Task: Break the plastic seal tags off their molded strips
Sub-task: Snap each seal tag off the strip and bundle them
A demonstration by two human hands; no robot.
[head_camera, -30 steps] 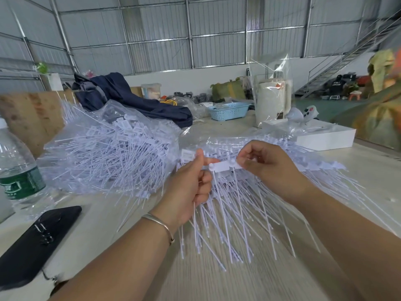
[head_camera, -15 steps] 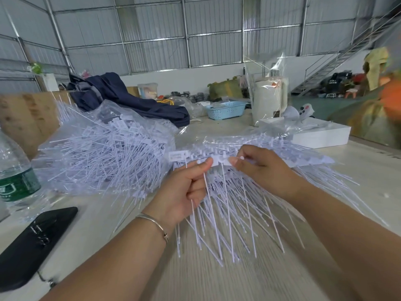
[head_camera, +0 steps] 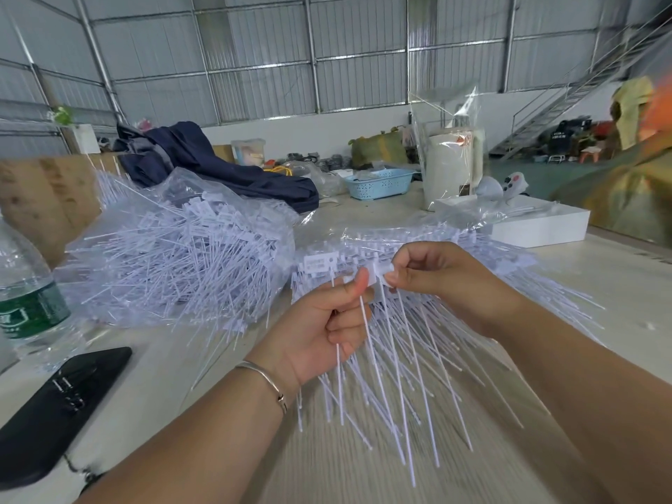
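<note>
Item: molded strip of white plastic seal tags (head_camera: 367, 271), being held just above the table (head_camera: 218, 449) at centre, in front of a clear bag (head_camera: 436, 241) of more strips.

Handling: judged very light and springy; the long thin tails are hanging and flexing freely, while the flat tag heads look stiffer. The joints to the strip are probably thin and brittle, so they should snap under a short twist. Best hold: pinching close to a head, either side of the joint, not on the tails.

Fingers: the left hand (head_camera: 327, 329) is gripping several tails in a curled fist, thumb pressing up against the strip; the right hand (head_camera: 432, 281) is pinching a tag head between thumb and forefinger.

Nearby: a large heap of loose tags (head_camera: 174, 256) is lying on plastic to the left.

Obscured: the joint itself is sitting behind the fingertips; whether it is parting cannot be told. Printing on the heads is too small to read. Lower tails are blurring, and tail counts are uncertain.
</note>
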